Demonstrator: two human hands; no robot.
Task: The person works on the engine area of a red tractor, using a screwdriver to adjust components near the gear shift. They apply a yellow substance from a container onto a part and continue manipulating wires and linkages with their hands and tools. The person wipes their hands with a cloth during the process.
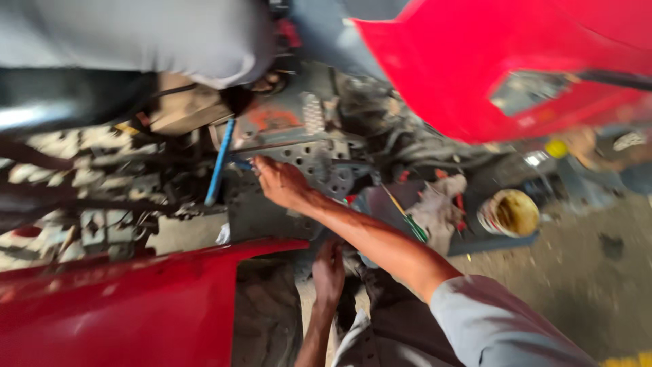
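Observation:
My right hand (282, 182) reaches forward from a grey sleeve to a perforated metal plate (319, 160) on greasy machinery. Its fingertips pinch the end of a short blue tool (242, 164). Just left of it, a long blue rod (219, 163) stands slanted against the machine parts. My left hand (329, 270) is lower and closer to me, resting on a dark surface beside my knee, with its fingers hidden by blur. The whole picture is motion-blurred.
Red body panels sit at the lower left (122, 306) and upper right (502, 61). Another person in a grey shirt (136, 34) leans in at the top left. A dirty round tin (511, 212), rags (435, 204) and a green-handled tool (414, 228) lie on the ground to the right.

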